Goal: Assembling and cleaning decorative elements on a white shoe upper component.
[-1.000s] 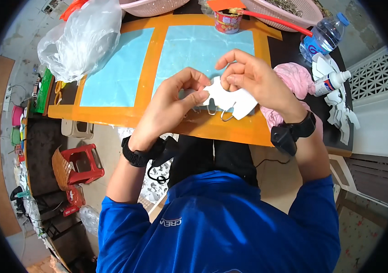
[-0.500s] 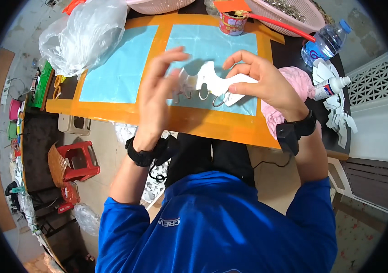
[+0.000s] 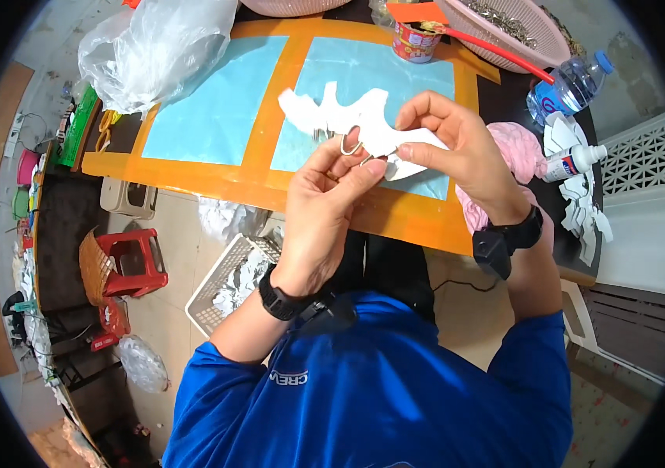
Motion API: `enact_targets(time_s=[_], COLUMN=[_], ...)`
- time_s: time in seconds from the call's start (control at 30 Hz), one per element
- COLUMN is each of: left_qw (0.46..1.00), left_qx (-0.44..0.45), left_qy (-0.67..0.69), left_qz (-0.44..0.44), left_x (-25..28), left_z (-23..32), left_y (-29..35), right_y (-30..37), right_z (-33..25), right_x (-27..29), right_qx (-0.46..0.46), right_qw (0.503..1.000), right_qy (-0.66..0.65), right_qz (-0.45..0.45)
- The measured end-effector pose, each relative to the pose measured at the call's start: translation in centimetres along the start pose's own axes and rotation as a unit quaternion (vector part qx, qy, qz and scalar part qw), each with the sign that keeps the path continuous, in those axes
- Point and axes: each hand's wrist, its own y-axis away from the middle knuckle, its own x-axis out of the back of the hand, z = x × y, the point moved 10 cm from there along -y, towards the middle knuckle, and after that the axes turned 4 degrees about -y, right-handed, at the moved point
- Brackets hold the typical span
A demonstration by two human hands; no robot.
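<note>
Our right hand [image 3: 474,156] pinches the card [image 3: 377,118], our left hand [image 3: 320,204] a hook [image 3: 353,151]; we expect light, bendable handling, best edge-held.

A bright blue shirt [image 3: 402,382] with sleeves [image 3: 531,351] ending near the elbows and small white lettering [image 3: 289,378] is worn with black trousers [image 3: 396,269], black wristbands [image 3: 280,303] and a boxy black device [image 3: 492,251] at the right wrist.
</note>
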Motion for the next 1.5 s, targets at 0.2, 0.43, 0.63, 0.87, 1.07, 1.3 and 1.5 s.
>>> enact_targets(time_s=[0.2, 0.43, 0.63, 0.87, 1.07, 1.3, 1.5], left_qw=[0.993, 0.972, 0.964, 0.944, 0.948, 0.962, 0.962], left_qx=[-0.069, -0.122, -0.143, -0.137, -0.117, -0.064, -0.081], left_qy=[-0.092, -0.194, -0.219, -0.299, -0.296, -0.265, -0.262], left_qz=[0.024, 0.045, 0.042, 0.037, 0.015, -0.006, -0.012], left_x=[1.1, 1.3, 0.9, 0.5, 0.3, 0.5, 0.3], left_z=[0.2, 0.7, 0.0, -0.2, -0.2, -0.3, -0.1], left_y=[-1.2, -1.9, -1.9, -2.1, -2.2, -2.5, -2.4], right_y=[0.2, 1.8, 1.7, 1.7, 1.7, 2.3, 2.1], right_z=[-1.6, -4.8, -4.3, -3.9, -4.3, -5.2, -5.1], right_x=[0.6, -1.2, -1.4, -1.8, -2.3, -3.9, -3.4], right_qx=[0.121, 0.253, 0.251, 0.240, 0.266, 0.366, 0.355], right_qw=[0.984, 0.876, 0.853, 0.862, 0.851, 0.794, 0.812], right_qy=[0.118, 0.390, 0.440, 0.434, 0.445, 0.483, 0.462], right_qz=[0.063, 0.127, 0.127, 0.101, 0.080, 0.044, 0.038])
